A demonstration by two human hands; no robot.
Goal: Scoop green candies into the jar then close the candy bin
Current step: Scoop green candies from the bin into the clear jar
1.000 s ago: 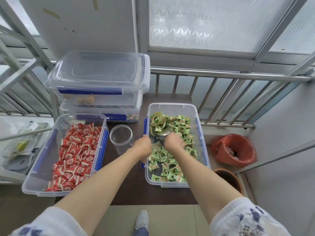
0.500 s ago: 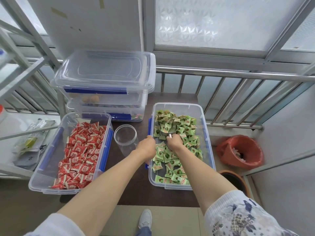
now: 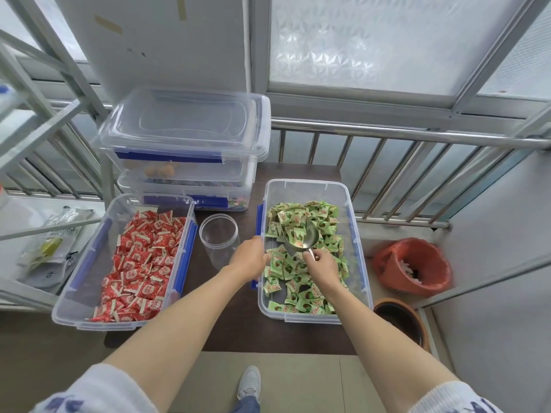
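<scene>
Gripping the handle of a metal scoop [image 3: 301, 235], right hand [image 3: 323, 268] closed around it low over the green candies [image 3: 301, 281]; scoop bowl raised clear of the heap, carrying a few wrapped pieces, mouth pointing away toward the far end of the candy bin [image 3: 354, 234]. Left hand [image 3: 249, 259] clamped on the bin's near-left rim beside the blue latch, steadying it. Step in hand, by judgement: first loading of the scoop, candies gathered but not yet carried across. Jar [image 3: 219, 238] standing upright and open on the counter [image 3: 232, 323], just left of the bin and touching neither hand, apparently empty. Next move, by judgement: lifting the scoop level over the bin wall, swinging left to the jar mouth, tipping slowly since the mouth is narrow and loose wrappers slide. Further out: open bin of red candies [image 3: 140, 260] at left; stacked lidded bins [image 3: 185, 150] behind. Lid for the green bin not identifiable with certainty; closing not yet begun.
</scene>
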